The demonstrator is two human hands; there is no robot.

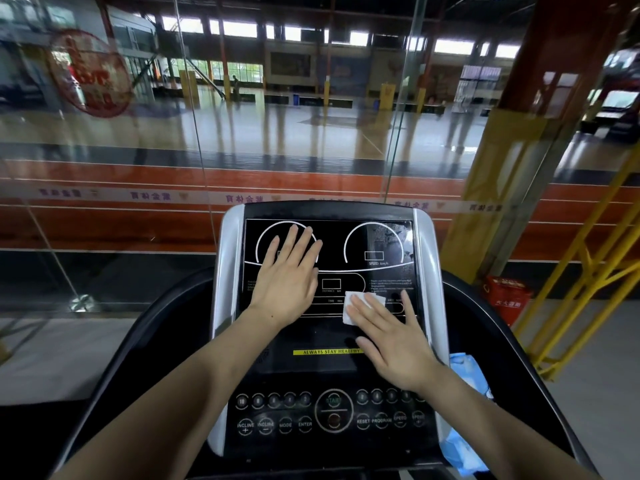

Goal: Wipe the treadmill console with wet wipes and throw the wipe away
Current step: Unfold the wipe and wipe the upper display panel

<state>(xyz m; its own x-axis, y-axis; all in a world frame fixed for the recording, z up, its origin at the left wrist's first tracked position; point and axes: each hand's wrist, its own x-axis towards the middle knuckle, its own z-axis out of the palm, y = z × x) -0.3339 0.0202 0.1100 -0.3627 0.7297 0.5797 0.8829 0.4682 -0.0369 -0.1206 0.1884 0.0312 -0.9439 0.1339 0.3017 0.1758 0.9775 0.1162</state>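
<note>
The black treadmill console [325, 375] with silver side rails fills the lower middle of the head view. My left hand [287, 275] lies flat on the left dial of the display, fingers spread, holding nothing. My right hand [391, 337] presses a folded white wet wipe [360, 304] flat against the display's centre right; the fingers cover most of the wipe. A smeared, wet-looking patch [391, 237] shows on the upper right of the screen. Rows of round buttons [332, 412] sit below both hands.
A blue wet wipe pack [467, 375] lies along the console's right side. A glass wall [194, 150] stands just beyond the treadmill. A red box [507, 299] and yellow railing [581, 271] are on the floor to the right.
</note>
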